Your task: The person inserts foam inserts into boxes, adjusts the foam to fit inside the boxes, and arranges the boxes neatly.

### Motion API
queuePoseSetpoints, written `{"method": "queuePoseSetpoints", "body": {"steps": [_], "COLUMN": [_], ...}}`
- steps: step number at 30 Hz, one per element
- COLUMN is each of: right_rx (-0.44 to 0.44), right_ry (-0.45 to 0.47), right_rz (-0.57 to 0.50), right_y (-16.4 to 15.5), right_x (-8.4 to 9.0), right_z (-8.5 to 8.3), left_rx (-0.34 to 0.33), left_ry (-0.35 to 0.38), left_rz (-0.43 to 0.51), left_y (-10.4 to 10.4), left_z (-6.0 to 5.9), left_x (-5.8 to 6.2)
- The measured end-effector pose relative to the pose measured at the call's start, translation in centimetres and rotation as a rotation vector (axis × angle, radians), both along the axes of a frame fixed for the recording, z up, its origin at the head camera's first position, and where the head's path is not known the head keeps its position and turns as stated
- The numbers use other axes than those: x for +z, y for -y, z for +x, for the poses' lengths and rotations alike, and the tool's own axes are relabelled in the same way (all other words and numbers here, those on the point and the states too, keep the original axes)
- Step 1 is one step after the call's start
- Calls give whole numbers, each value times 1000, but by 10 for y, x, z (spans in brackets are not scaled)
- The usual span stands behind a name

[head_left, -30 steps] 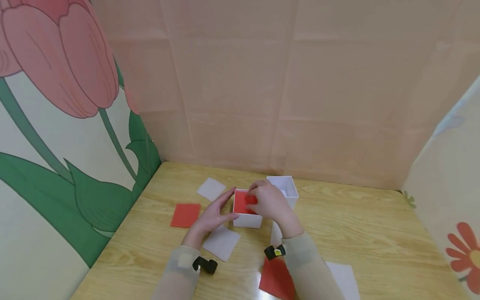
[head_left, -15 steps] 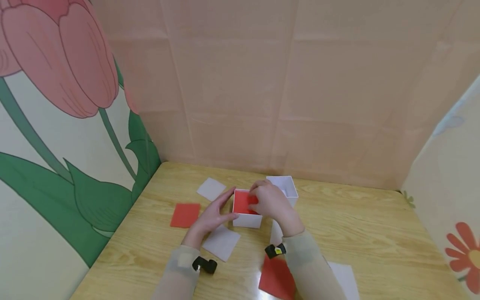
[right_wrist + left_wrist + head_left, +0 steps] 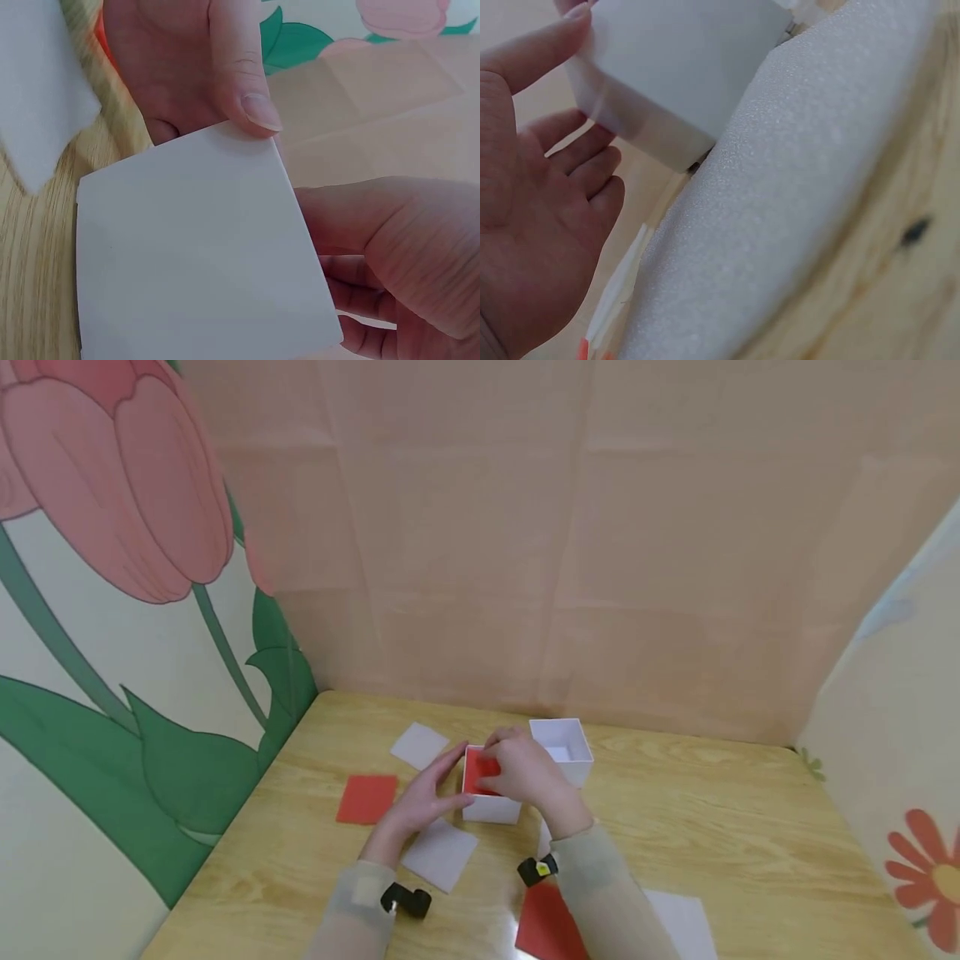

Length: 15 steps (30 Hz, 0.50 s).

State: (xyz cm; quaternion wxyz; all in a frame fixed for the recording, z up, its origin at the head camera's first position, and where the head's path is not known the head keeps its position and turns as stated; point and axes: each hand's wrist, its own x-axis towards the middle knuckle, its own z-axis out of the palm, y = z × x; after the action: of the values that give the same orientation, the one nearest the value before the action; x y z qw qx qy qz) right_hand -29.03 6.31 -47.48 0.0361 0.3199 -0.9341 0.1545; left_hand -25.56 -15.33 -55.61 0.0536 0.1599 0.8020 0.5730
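Note:
A small white box (image 3: 491, 810) stands on the wooden table (image 3: 750, 843), with a red square (image 3: 477, 772) lying inside it. My left hand (image 3: 429, 792) rests with straight fingers against the box's left side. In the left wrist view its palm (image 3: 540, 225) is spread and the thumb touches the box (image 3: 682, 67). My right hand (image 3: 527, 770) reaches over the box with fingers bent down into it on the red square. The right wrist view shows the box wall (image 3: 195, 255), with my right hand (image 3: 397, 247) at its right edge and my left hand's thumb on its top edge.
A second white box (image 3: 561, 747) stands just behind to the right. Loose squares lie around: a red one (image 3: 367, 799) and a white one (image 3: 418, 745) at the left, a white one (image 3: 440, 853) under my left wrist, and a red one (image 3: 546, 925) and a white one (image 3: 678, 922) in front. Patterned screens wall the table.
My right hand has shifted a little left over the box and now covers more of the red square. My left hand stays against the box's side.

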Motion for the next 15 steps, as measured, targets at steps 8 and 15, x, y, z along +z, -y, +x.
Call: {"method": "queuePoseSetpoints", "body": {"steps": [8, 15], "right_rx": [-6, -24], "right_ry": [1, 16], "right_rz": [4, 19], "right_y": [-1, 2], "right_x": [3, 1], "right_z": [-3, -6], "left_rx": [-3, -4], "left_ry": [-3, -5], "left_rz": [7, 12], "left_y": [1, 2], "left_z": [2, 3], "left_x": [2, 2]}}
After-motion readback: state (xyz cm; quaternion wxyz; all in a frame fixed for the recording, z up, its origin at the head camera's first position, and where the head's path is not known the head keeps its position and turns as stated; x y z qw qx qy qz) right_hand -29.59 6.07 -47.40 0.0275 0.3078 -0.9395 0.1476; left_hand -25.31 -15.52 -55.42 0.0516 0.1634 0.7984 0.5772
